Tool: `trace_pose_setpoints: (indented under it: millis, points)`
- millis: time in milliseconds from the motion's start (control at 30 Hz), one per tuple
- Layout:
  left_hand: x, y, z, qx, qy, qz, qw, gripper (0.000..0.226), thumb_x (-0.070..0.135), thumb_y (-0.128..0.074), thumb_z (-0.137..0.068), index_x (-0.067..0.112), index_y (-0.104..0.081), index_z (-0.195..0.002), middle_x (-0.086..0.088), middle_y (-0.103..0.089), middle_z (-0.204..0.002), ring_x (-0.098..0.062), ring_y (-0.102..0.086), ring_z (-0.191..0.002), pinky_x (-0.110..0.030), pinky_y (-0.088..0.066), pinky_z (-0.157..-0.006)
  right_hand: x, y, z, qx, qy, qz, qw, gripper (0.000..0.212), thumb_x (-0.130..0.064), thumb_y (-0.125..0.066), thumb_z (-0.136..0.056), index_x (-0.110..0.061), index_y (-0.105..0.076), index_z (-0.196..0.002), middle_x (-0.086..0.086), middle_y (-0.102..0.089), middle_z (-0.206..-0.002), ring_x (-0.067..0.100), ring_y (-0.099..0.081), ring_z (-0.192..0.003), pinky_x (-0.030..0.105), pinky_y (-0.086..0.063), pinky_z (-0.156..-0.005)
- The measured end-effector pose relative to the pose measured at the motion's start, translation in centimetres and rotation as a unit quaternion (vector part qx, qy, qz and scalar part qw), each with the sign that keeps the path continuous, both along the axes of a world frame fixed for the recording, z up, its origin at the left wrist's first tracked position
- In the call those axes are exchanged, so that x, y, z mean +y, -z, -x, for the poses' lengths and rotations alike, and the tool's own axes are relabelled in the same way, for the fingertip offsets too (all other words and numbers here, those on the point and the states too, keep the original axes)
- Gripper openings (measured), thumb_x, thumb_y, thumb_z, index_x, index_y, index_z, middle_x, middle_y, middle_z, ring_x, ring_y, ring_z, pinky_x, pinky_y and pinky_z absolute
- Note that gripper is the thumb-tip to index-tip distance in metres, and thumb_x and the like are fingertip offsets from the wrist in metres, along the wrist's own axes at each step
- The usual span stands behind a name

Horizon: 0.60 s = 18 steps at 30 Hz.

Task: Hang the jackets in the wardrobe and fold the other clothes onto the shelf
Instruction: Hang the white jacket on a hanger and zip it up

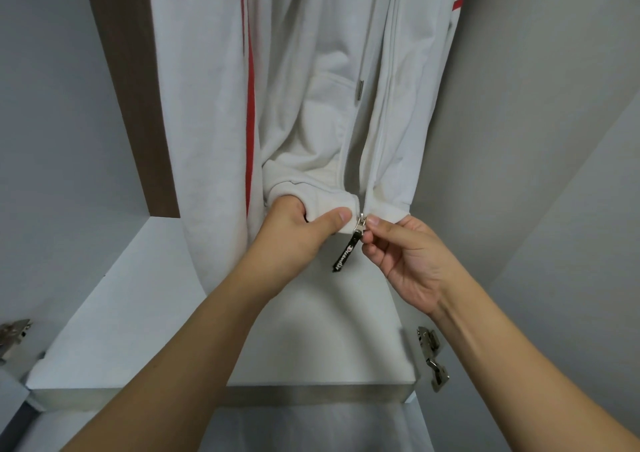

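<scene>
Two hands work at the hem of the white zip jacket hanging above the wardrobe shelf: left hand grips the hem, right hand pinches the zipper slider. Misaligned teeth could jam it.

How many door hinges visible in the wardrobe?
2. One hinge sits on the left wall near the frame's edge, partly cut off; the other hinge is on the right wall below the right hand. Others may lie out of view.
</scene>
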State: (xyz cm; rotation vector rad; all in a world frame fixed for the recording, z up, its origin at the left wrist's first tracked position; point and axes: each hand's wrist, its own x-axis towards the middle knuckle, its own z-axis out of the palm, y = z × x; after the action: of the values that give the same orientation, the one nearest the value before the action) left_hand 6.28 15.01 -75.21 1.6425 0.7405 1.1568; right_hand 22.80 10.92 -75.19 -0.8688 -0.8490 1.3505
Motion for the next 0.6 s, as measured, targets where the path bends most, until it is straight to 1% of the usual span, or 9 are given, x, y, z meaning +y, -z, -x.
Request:
trace_pose_setpoints:
  millis: [67,167,233,267,333,400,467,533,600]
  points:
    - [0.0,-0.1,0.1,0.026,0.001,0.031,0.999,0.037,0.019,-0.064,-0.095,0.026,-0.065,-0.058,0.017,-0.055,-0.048,0.003,-0.050,-0.044,-0.008,-0.037,-0.048,0.1,0.2,0.1,-0.015,0.001,0.000,1.000,0.012,-0.007,-0.068,-0.076,-0.004,-0.068,-0.088,0.006,-0.065,-0.078,0.009,-0.056,-0.059,0.019,-0.050,-0.061]
    - [0.4,-0.5,0.6,0.176,-0.045,0.063,0.981,0.035,0.037,-0.065,-0.091,0.015,-0.063,-0.063,0.011,-0.056,-0.048,-0.003,-0.045,-0.039,-0.016,-0.036,-0.041,0.4,0.0,0.0,-0.047,0.014,-0.007,0.999,0.007,-0.012,-0.070,-0.075,-0.010,-0.069,-0.081,0.002,-0.063,-0.076,0.009,-0.051,-0.058,0.021,-0.038,-0.056]
    - [0.7,-0.8,1.1,0.282,-0.133,-0.021,0.950,0.046,0.050,-0.064,-0.083,0.012,-0.057,-0.058,0.011,-0.051,-0.047,-0.005,-0.043,-0.041,-0.021,-0.036,-0.046,0.5,-0.1,-0.1,-0.065,0.035,-0.005,0.997,0.009,-0.015,-0.072,-0.072,-0.013,-0.069,-0.080,-0.002,-0.065,-0.074,0.008,-0.048,-0.059,0.020,-0.032,-0.052]
    - [0.5,-1.1,1.4,0.303,-0.176,-0.079,0.933,0.047,0.054,-0.063,-0.079,0.013,-0.052,-0.059,0.013,-0.049,-0.048,-0.006,-0.044,-0.046,-0.023,-0.034,-0.048,0.5,-0.1,-0.2,-0.073,0.047,-0.001,0.996,0.013,-0.017,-0.073,-0.070,-0.014,-0.068,-0.082,-0.003,-0.066,-0.074,0.008,-0.048,-0.060,0.019,-0.031,-0.052]
    - [0.0,-1.5,1.9,0.298,-0.190,-0.149,0.924,0.043,0.060,-0.062,-0.072,0.020,-0.049,-0.062,0.019,-0.051,-0.055,-0.005,-0.048,-0.054,-0.024,-0.031,-0.049,0.5,-0.1,-0.5,-0.079,0.064,0.010,0.995,0.018,-0.019,-0.074,-0.068,-0.015,-0.067,-0.084,-0.004,-0.067,-0.073,0.007,-0.049,-0.061,0.019,-0.032,-0.052]
    - [-0.6,-1.7,1.8,0.307,-0.141,-0.160,0.927,0.048,0.072,-0.061,-0.064,0.025,-0.051,-0.066,0.018,-0.055,-0.060,-0.004,-0.051,-0.057,-0.025,-0.034,-0.050,0.6,0.0,-0.7,-0.080,0.071,0.015,0.994,0.017,-0.020,-0.074,-0.068,-0.015,-0.066,-0.082,-0.004,-0.067,-0.073,0.007,-0.051,-0.061,0.020,-0.032,-0.054]
    - [-0.9,-1.2,1.1,0.354,-0.130,-0.168,0.911,0.054,0.081,-0.059,-0.060,0.028,-0.054,-0.069,0.014,-0.057,-0.061,-0.004,-0.053,-0.059,-0.025,-0.038,-0.052,0.6,0.1,-0.8,-0.087,0.071,0.016,0.994,0.015,-0.021,-0.074,-0.069,-0.014,-0.067,-0.080,-0.004,-0.067,-0.073,0.008,-0.051,-0.062,0.021,-0.032,-0.055]
    - [-0.8,-0.6,0.2,0.385,-0.151,-0.183,0.892,0.054,0.082,-0.059,-0.061,0.029,-0.057,-0.071,0.014,-0.059,-0.065,-0.002,-0.056,-0.064,-0.025,-0.042,-0.056,0.6,0.2,-0.9,-0.099,0.065,0.014,0.993,0.010,-0.021,-0.074,-0.069,-0.016,-0.070,-0.077,-0.004,-0.067,-0.074,0.008,-0.051,-0.063,0.021,-0.032,-0.056]
    - [-0.8,0.1,-0.5,0.383,-0.159,-0.189,0.890,0.052,0.079,-0.057,-0.065,0.028,-0.057,-0.071,0.014,-0.059,-0.066,-0.003,-0.057,-0.068,-0.023,-0.040,-0.057,0.6,0.2,-1.0,-0.111,0.064,0.018,0.992,0.012,-0.021,-0.074,-0.070,-0.016,-0.070,-0.080,-0.004,-0.068,-0.075,0.008,-0.052,-0.064,0.022,-0.032,-0.058]
